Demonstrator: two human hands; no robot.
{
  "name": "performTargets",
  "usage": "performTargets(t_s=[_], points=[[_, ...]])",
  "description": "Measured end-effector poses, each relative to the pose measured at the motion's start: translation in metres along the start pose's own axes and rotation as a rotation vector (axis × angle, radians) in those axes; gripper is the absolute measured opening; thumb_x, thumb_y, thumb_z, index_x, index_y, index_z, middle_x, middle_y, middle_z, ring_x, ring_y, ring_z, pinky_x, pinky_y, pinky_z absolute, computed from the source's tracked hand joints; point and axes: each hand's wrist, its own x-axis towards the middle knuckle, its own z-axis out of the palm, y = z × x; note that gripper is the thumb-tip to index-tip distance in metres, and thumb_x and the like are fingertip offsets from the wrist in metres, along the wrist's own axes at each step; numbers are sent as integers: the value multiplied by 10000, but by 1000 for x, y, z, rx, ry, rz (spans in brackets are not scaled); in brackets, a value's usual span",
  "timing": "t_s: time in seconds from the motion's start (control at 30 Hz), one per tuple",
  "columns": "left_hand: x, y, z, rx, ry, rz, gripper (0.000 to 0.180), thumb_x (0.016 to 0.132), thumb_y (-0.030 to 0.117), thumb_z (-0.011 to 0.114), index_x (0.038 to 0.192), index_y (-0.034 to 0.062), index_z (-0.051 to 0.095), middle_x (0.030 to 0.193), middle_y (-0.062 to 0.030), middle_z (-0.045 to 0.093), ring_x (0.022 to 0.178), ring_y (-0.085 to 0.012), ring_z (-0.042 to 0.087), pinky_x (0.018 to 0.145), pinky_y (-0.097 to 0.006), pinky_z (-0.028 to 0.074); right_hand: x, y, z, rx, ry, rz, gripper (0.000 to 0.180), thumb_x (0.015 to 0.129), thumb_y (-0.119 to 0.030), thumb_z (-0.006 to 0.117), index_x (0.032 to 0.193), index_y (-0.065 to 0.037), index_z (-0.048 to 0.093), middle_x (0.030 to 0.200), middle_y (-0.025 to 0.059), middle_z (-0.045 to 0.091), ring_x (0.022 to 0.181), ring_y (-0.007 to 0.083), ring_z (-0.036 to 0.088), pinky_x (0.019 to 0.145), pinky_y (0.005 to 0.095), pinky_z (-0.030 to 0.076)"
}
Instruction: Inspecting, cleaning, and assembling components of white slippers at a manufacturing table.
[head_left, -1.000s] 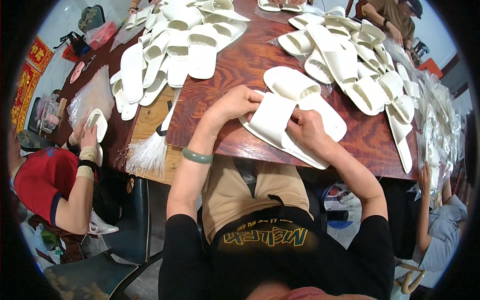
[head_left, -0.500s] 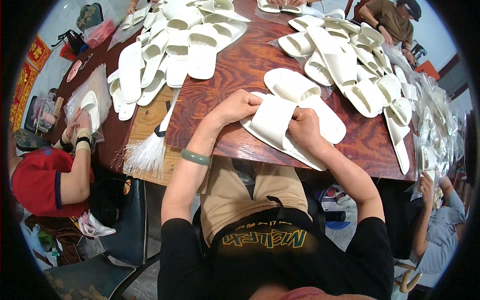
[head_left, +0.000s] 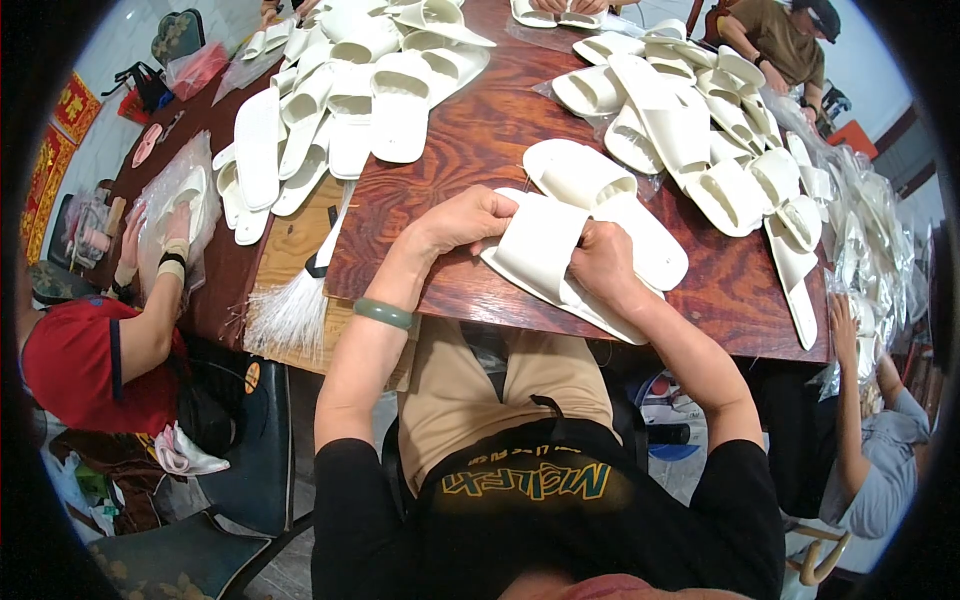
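Near edge of the bench (head_left: 470, 290): white slipper (head_left: 545, 250) lying flat, sole up or band up hard to tell, gripped from both sides. Left hand (head_left: 465, 220) curled over its left end, fingers (head_left: 500, 212) closed on the band. Right hand (head_left: 600, 262) clamped on its right side, fingers tucked under the band and hidden. Just beyond, touching it, a second slipper (head_left: 600, 195) lying toe to the left.

Far left: a heap of slippers (head_left: 350, 90), overlapping, some cut off by the top rim. Far right: another heap (head_left: 700, 140), running down the right side into clear bags (head_left: 860, 230) stacked along the bench edge. Nothing lying between the hands and the near edge. Left of the left forearm: a white bristle brush (head_left: 290, 300) on a pale wooden board (head_left: 300, 225), bristles hanging over the edge. Green bangle (head_left: 383, 313) on the left wrist.

Left side: a person in a red shirt (head_left: 70, 360), hands on a slipper in a plastic bag (head_left: 175, 195). Right side: another person's arm (head_left: 850, 380) reaching up to the bags, body mostly cut off by the rim. Far right corner: a third person (head_left: 780, 40), small and partly cropped. Under the bench, mostly dark and hard to make out.
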Motion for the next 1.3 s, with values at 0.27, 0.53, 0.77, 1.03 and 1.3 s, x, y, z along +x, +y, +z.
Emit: performTargets(t_s=[0.27,0.53,0.77,1.03,1.3], points=[[-2,-2,8,46,131,22,163,881,115,509,897,-4,619,677,1,572,461,-44,483,384,-177,381,-1,5,-7,26,-11,-23,178,717,-169,632,770,-3,670,654,206,605,595,312,623,573,385,484],[-25,15,-14,-144,547,56,221,931,187,426,880,-17,496,861,-134,625,722,-188,650,482,-253,485,-35,9,-94,332,-308,24,160,831,-117,619,905,20,656,738,97,647,639,143,588,596,279,469],[11,41,-32,-587,477,261,209,942,223,447,825,62,512,770,-63,616,733,-190,642,720,-342,538,-38,14,-137,-267,83,-448,93,758,-56,634,843,-27,659,700,126,540,673,271,575,611,373,451],[88,25,-18,-346,561,183,264,828,288,634,796,32,577,602,32,493,524,-61,441,525,-278,437,-33,21,-134,-582,175,-349,111,784,-55,582,894,-48,585,643,81,560,574,245,586,496,360,454],[105,-3,1,343,505,212,279,839,205,564,821,-67,626,696,-97,636,637,-128,576,601,-284,448,-29,25,-115,8,240,-365,139,810,-73,647,927,-3,624,791,121,652,637,200,632,558,275,491]])
